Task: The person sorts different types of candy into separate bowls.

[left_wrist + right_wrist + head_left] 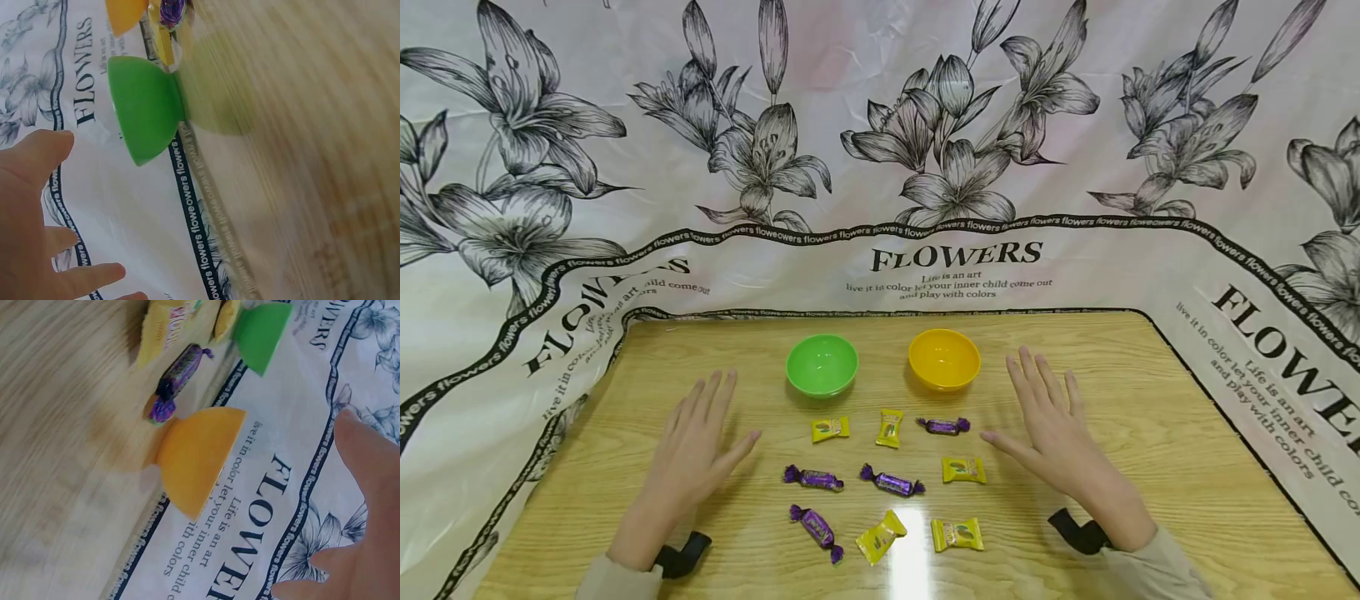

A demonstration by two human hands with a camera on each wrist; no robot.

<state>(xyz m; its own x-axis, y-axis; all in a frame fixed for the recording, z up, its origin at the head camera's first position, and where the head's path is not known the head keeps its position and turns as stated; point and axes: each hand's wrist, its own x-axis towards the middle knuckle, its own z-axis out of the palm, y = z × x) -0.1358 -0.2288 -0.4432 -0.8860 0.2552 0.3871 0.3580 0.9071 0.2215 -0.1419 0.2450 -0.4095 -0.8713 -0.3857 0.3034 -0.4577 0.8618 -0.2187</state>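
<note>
My left hand (691, 454) is at the left with fingers straight and spread, holding nothing. On the other side my right hand (1051, 433) lies much the same way, its thumb pointing at a purple-wrapped candy (943, 426). Between the hands lie several purple twist-wrapped candies (891, 481) and several yellow-wrapped candies (962, 470), loose on the table. Behind them stand a green bowl (822, 366) and an orange bowl (944, 359), upright, with no candy visible inside. The left wrist view shows the green bowl (142, 109) beyond the thumb; the right wrist view shows the orange bowl (199, 459).
The table (1180, 467) has a light wood grain and a bright reflection near its front. A white cloth (820, 275) printed with flowers and lettering rises along the back and both sides. Each wrist wears a black strap (685, 556).
</note>
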